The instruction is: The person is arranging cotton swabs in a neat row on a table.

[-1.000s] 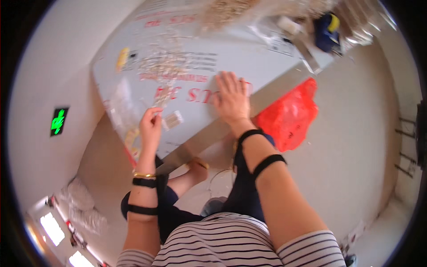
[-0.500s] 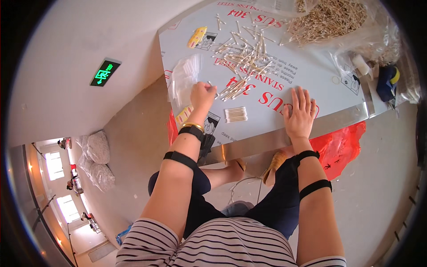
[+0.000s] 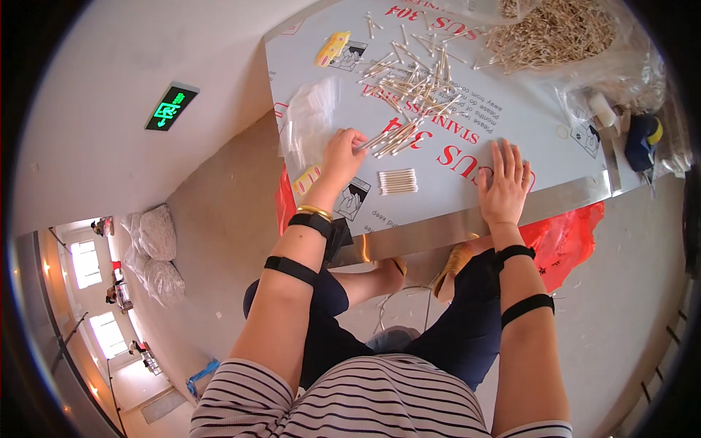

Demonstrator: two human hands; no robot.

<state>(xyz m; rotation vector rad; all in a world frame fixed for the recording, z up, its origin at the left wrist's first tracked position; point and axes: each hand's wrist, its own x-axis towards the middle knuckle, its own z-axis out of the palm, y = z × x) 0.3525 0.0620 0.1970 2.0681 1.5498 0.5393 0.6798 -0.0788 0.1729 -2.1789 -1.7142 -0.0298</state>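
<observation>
My left hand (image 3: 342,155) pinches a cotton swab at the near-left edge of a loose heap of cotton swabs (image 3: 416,87); its fingertips are partly hidden. A neat row of cotton swabs (image 3: 398,181) lies side by side on the table, nearer to me. Flat on the table to the right rests my right hand (image 3: 504,182), fingers stretched out and holding nothing. Clear plastic bags (image 3: 310,109) are fanned out beyond my left hand. One yellow packet (image 3: 333,49) lies at the far left, and another yellow piece (image 3: 307,179) is beside my left wrist.
The table (image 3: 453,226) has a printed film and a metal front edge. A big clear bag full of swabs (image 3: 555,36) spreads over the far right, near a dark blue tape dispenser (image 3: 641,142). Red plastic (image 3: 562,244) hangs below the front edge. White sacks (image 3: 153,248) stand by the wall.
My left hand has shifted slightly right, closer against the loose swabs. My right hand stays flat on the table. The whole view has moved a little.
</observation>
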